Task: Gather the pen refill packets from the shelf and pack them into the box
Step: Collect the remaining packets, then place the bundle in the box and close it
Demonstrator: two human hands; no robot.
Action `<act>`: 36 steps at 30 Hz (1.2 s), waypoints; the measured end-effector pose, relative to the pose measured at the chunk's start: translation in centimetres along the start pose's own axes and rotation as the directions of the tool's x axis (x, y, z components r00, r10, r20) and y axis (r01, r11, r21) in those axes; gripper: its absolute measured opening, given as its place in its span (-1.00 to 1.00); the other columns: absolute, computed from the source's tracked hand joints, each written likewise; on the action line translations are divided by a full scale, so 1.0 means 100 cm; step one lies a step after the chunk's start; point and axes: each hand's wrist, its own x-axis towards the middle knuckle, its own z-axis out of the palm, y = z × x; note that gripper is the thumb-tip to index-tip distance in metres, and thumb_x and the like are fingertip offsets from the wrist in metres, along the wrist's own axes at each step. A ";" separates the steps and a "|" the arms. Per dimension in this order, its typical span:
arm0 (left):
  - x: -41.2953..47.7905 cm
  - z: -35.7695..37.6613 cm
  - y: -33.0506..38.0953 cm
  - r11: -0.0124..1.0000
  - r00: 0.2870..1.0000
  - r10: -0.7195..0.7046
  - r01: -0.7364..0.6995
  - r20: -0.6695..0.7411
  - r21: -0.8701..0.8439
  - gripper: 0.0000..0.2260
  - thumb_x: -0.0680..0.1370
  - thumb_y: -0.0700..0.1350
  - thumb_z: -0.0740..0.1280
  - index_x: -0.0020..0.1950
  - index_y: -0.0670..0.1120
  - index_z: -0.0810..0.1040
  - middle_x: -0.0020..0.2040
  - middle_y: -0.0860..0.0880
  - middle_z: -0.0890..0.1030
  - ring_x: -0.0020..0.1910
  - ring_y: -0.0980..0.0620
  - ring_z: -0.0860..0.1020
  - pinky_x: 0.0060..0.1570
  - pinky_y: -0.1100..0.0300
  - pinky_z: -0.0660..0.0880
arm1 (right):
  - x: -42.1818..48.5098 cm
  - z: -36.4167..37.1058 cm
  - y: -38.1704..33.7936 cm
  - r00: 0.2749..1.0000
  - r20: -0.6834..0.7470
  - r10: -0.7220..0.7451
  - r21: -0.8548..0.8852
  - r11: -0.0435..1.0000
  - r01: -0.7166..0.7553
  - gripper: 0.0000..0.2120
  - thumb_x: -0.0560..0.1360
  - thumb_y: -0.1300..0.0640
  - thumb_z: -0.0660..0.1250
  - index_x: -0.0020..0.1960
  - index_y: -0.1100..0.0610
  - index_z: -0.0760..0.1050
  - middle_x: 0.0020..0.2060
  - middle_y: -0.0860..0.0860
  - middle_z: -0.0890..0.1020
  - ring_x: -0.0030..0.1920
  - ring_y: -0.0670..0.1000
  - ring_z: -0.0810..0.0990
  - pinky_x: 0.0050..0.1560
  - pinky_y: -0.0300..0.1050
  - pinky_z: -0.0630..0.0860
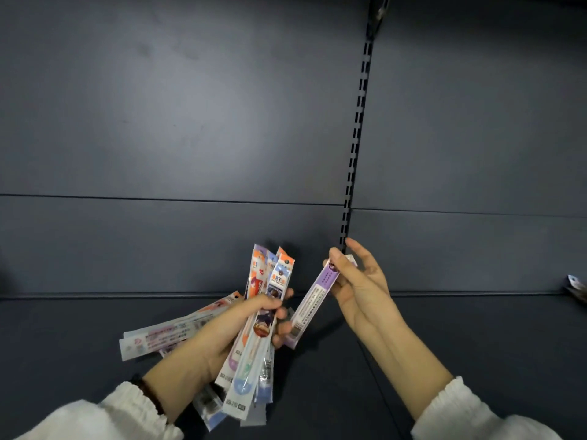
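My left hand (235, 328) grips a fanned bundle of several long pen refill packets (270, 290), orange, blue and purple, held upright above the dark shelf (476, 344). More packets (165, 335) stick out to the left behind that hand. My right hand (359, 290) pinches the top of a single purple refill packet (313, 301), which slants down toward the bundle and nearly touches my left fingers. The box is not in view.
A dark back panel (190, 122) rises behind the shelf, with a slotted upright rail (357, 128) right of centre. At the far right edge a few more packets (576, 287) lie on the shelf. White sleeves cover both wrists.
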 end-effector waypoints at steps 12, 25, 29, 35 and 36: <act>0.000 0.031 0.002 0.978 0.994 0.107 -0.111 0.034 0.177 -0.40 0.33 -0.13 0.52 0.33 -0.18 0.45 0.16 -0.30 0.61 0.14 -0.30 0.59 0.19 -0.20 0.49 | 0.000 0.012 -0.018 0.950 0.271 -0.155 -0.453 0.850 0.268 -0.45 0.32 0.37 0.49 0.20 -0.01 0.45 0.08 0.05 0.56 -0.10 -0.01 0.64 -0.20 -0.09 0.64; 0.013 0.045 0.012 0.788 0.878 0.477 -0.451 0.048 0.419 -0.75 0.39 -0.28 0.39 0.03 -0.08 0.53 -0.28 0.01 0.57 -0.28 0.08 0.54 -0.19 0.22 0.50 | 0.009 0.027 -0.017 0.935 0.344 -0.082 -0.622 0.727 0.292 -0.61 0.42 0.01 0.39 0.22 0.08 0.51 0.09 0.01 0.65 0.10 -0.04 0.62 0.09 -0.19 0.54; 0.023 0.048 0.006 0.716 0.848 0.528 -0.468 0.036 0.519 -0.66 0.40 -0.31 0.45 0.09 0.00 0.53 -0.14 0.09 0.66 -0.07 0.12 0.63 -0.05 0.26 0.53 | 0.009 0.047 -0.021 0.908 0.415 -0.052 -0.578 0.756 0.307 -0.50 0.35 -0.18 0.30 0.24 0.00 0.51 0.13 -0.03 0.64 0.13 -0.11 0.61 0.08 -0.23 0.55; 0.023 0.026 -0.012 0.762 0.921 0.386 -0.353 0.056 0.542 -0.77 0.47 -0.40 0.34 0.04 -0.15 0.49 -0.20 -0.14 0.59 -0.22 0.06 0.61 -0.17 0.30 0.53 | 0.013 0.046 -0.015 0.907 0.422 -0.015 -0.536 0.803 0.263 -0.49 0.43 -0.29 0.05 0.17 -0.05 0.52 0.06 0.02 0.69 0.15 -0.04 0.62 0.30 -0.05 0.42; 0.022 0.024 -0.014 0.776 0.933 0.353 -0.334 0.070 0.536 -0.78 0.47 -0.38 0.35 0.05 -0.15 0.48 -0.18 -0.16 0.59 -0.20 0.03 0.62 -0.13 0.27 0.54 | 0.014 0.046 -0.016 0.908 0.418 0.007 -0.504 0.834 0.226 -0.48 0.44 -0.27 0.04 0.18 0.00 0.52 0.06 0.03 0.68 0.15 -0.03 0.62 0.31 -0.02 0.41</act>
